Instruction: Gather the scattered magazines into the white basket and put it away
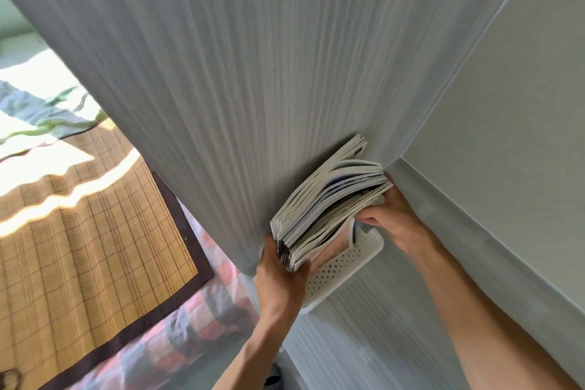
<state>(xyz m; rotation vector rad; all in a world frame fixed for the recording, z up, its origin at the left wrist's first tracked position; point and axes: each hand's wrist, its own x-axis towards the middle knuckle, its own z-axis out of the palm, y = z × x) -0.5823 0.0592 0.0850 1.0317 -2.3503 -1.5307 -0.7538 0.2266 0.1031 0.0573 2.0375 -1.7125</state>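
Observation:
A thick stack of magazines stands on edge in the white perforated basket, which rests on a grey wood-grain surface in the corner where a tall grey panel meets the wall. My left hand grips the near end of the stack, fingers around its spines. My right hand holds the far side of the stack, thumb against the pages at the basket's rim. Most of the basket is hidden by the magazines and my hands.
The tall grey wood-grain panel rises on the left of the basket. A pale wall with a grey ledge closes the right. Below left lies a bed with a bamboo mat and a checked quilt.

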